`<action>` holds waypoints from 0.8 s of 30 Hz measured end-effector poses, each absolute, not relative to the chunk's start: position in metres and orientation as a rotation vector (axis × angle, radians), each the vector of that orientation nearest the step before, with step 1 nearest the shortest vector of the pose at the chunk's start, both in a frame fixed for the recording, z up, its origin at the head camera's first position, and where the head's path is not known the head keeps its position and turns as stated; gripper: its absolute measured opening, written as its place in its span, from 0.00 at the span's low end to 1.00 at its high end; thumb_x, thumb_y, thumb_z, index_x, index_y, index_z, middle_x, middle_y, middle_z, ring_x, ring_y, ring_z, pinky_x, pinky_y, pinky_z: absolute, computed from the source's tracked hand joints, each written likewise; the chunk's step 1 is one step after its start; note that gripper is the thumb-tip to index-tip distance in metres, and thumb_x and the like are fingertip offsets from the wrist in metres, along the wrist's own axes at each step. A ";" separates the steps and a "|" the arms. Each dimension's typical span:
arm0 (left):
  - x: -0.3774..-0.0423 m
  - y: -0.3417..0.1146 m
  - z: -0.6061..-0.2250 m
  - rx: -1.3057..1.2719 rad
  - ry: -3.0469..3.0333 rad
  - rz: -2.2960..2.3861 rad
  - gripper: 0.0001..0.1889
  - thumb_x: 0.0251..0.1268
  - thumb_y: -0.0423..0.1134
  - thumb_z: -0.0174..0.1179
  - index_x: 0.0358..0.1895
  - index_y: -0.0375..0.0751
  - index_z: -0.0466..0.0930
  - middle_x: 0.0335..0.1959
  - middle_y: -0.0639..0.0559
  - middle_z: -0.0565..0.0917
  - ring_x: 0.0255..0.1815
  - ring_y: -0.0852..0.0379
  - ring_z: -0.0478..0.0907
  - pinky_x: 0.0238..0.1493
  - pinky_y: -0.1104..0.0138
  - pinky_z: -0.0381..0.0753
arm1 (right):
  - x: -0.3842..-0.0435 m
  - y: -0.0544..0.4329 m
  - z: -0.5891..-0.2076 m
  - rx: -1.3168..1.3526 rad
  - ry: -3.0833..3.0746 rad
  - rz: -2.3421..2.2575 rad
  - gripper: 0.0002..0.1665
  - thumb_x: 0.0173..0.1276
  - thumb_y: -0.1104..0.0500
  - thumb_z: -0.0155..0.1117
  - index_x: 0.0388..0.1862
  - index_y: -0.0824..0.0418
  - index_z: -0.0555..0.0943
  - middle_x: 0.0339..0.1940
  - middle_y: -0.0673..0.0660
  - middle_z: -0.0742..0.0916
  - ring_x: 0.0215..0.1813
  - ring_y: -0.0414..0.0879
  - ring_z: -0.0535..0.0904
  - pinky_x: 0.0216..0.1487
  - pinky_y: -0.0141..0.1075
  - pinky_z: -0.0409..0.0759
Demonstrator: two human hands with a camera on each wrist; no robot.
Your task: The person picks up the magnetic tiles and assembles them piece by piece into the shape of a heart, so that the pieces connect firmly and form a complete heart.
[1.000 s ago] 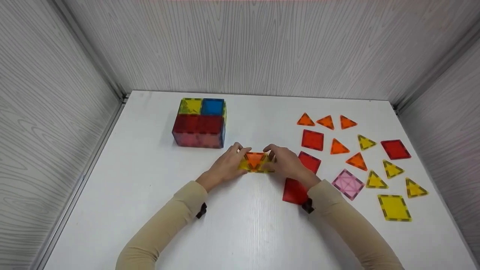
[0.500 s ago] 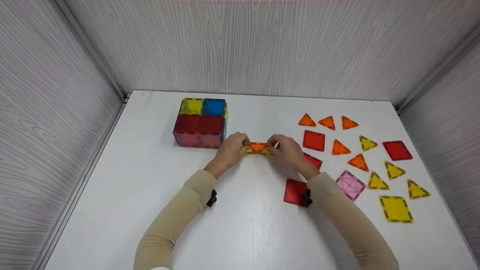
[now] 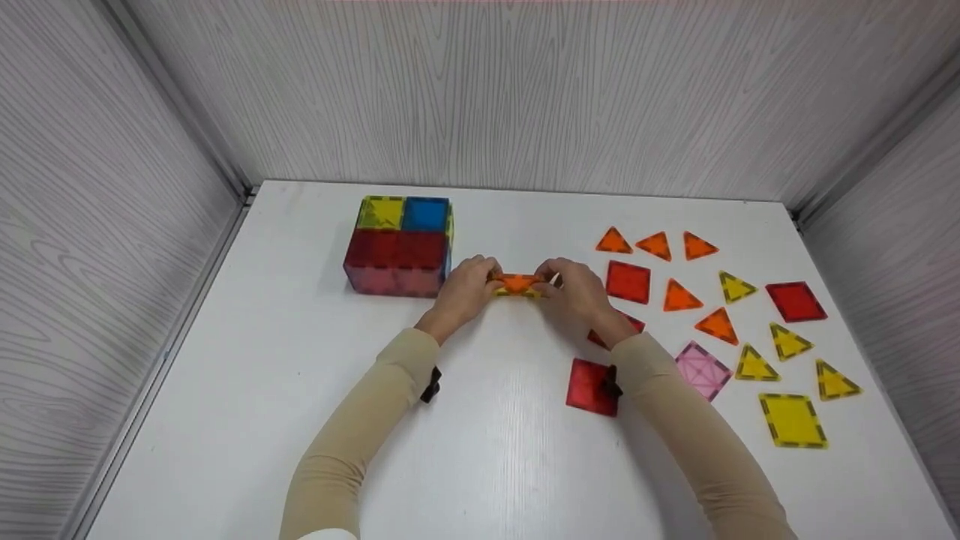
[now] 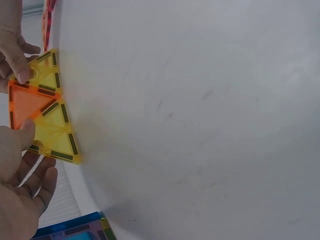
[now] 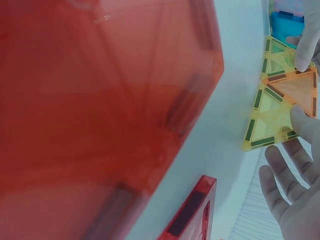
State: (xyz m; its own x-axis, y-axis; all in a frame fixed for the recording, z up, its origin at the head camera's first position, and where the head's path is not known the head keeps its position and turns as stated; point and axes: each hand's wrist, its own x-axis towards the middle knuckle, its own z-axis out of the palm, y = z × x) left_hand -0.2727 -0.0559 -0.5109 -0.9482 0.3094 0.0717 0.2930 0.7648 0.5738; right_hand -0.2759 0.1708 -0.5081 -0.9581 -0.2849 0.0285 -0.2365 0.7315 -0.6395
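Between my two hands is a strip of three joined magnetic triangle tiles, an orange triangle [image 3: 517, 283] with a yellow triangle [image 4: 56, 131] on one side and another yellow triangle [image 4: 47, 75] on the other. My left hand [image 3: 469, 291] pinches one end of the strip, thumb on the near face. At the other end, my right hand [image 3: 579, 292] pinches the second yellow tile; its lower fingers fan out behind in the right wrist view. The strip stands tilted, its yellow edge lowest. Fingers cover parts of both yellow tiles in the head view.
Left of the hands stands a box built of tiles [image 3: 396, 259], red, yellow and blue. To the right lie orange triangles [image 3: 681, 295], yellow triangles [image 3: 756, 365], a pink square [image 3: 703, 372], a yellow square [image 3: 793, 420] and several red squares [image 3: 628, 282]. One red square [image 3: 589, 384] lies under the right wrist.
Both hands have moved away from the body and slightly right, carrying the strip with them. The strip now appears narrower, tipped more edge-on. The loose tiles stay put.
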 end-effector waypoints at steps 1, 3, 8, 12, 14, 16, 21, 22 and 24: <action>-0.273 -0.056 -0.511 0.498 2.926 0.945 0.11 0.76 0.42 0.64 0.52 0.40 0.83 0.49 0.45 0.85 0.51 0.48 0.80 0.61 0.58 0.83 | -0.276 0.171 -0.508 -0.437 2.859 -1.037 0.11 0.73 0.54 0.73 0.50 0.56 0.87 0.46 0.55 0.90 0.44 0.52 0.82 0.46 0.38 0.80; -0.274 -0.056 -0.511 0.501 2.929 0.941 0.11 0.77 0.42 0.63 0.52 0.40 0.83 0.49 0.44 0.85 0.51 0.48 0.80 0.61 0.58 0.83 | -0.276 0.171 -0.508 -0.443 2.861 -1.033 0.11 0.73 0.54 0.73 0.49 0.56 0.87 0.46 0.56 0.90 0.44 0.52 0.82 0.45 0.38 0.80; -0.274 -0.057 -0.512 0.531 2.947 0.938 0.11 0.77 0.43 0.64 0.53 0.40 0.83 0.49 0.44 0.85 0.51 0.48 0.80 0.60 0.58 0.83 | -0.275 0.174 -0.508 -0.423 2.841 -1.055 0.13 0.73 0.53 0.73 0.52 0.56 0.86 0.48 0.57 0.90 0.47 0.53 0.83 0.48 0.41 0.82; -0.273 -0.060 -0.513 0.578 2.970 0.949 0.12 0.76 0.42 0.65 0.53 0.39 0.83 0.48 0.43 0.85 0.50 0.47 0.80 0.57 0.57 0.83 | -0.272 0.190 -0.507 -0.399 2.836 -1.052 0.22 0.72 0.48 0.73 0.60 0.56 0.84 0.54 0.58 0.88 0.53 0.54 0.83 0.54 0.48 0.84; -0.272 -0.061 -0.513 0.592 2.977 0.954 0.13 0.76 0.42 0.65 0.53 0.38 0.83 0.47 0.42 0.85 0.49 0.46 0.80 0.56 0.56 0.82 | -0.269 0.204 -0.506 -0.407 2.851 -1.027 0.26 0.73 0.46 0.72 0.64 0.56 0.82 0.57 0.59 0.88 0.56 0.55 0.83 0.56 0.51 0.84; -0.271 -0.062 -0.512 0.594 2.978 0.956 0.13 0.76 0.43 0.65 0.54 0.38 0.83 0.47 0.42 0.85 0.49 0.46 0.79 0.55 0.57 0.83 | -0.266 0.222 -0.506 -0.425 2.884 -0.987 0.29 0.73 0.45 0.72 0.66 0.57 0.81 0.59 0.60 0.87 0.56 0.57 0.83 0.56 0.52 0.84; -0.269 -0.062 -0.512 0.619 2.997 0.961 0.13 0.77 0.43 0.64 0.55 0.38 0.82 0.48 0.42 0.84 0.49 0.46 0.79 0.57 0.57 0.84 | -0.258 0.276 -0.506 -0.406 2.983 -0.855 0.33 0.73 0.45 0.71 0.70 0.60 0.79 0.62 0.64 0.84 0.57 0.60 0.81 0.56 0.55 0.84; -0.269 -0.062 -0.512 0.630 3.004 0.956 0.13 0.78 0.43 0.63 0.55 0.38 0.82 0.48 0.43 0.84 0.49 0.47 0.79 0.57 0.58 0.84 | -0.257 0.287 -0.506 -0.381 2.995 -0.836 0.34 0.73 0.45 0.71 0.70 0.61 0.78 0.63 0.64 0.84 0.58 0.61 0.81 0.56 0.56 0.84; -0.268 -0.062 -0.512 0.651 3.018 0.943 0.13 0.79 0.43 0.62 0.56 0.38 0.82 0.49 0.43 0.84 0.50 0.47 0.79 0.58 0.58 0.84 | -0.253 0.309 -0.506 -0.308 3.012 -0.800 0.36 0.73 0.43 0.71 0.71 0.61 0.77 0.65 0.66 0.82 0.59 0.62 0.79 0.58 0.58 0.83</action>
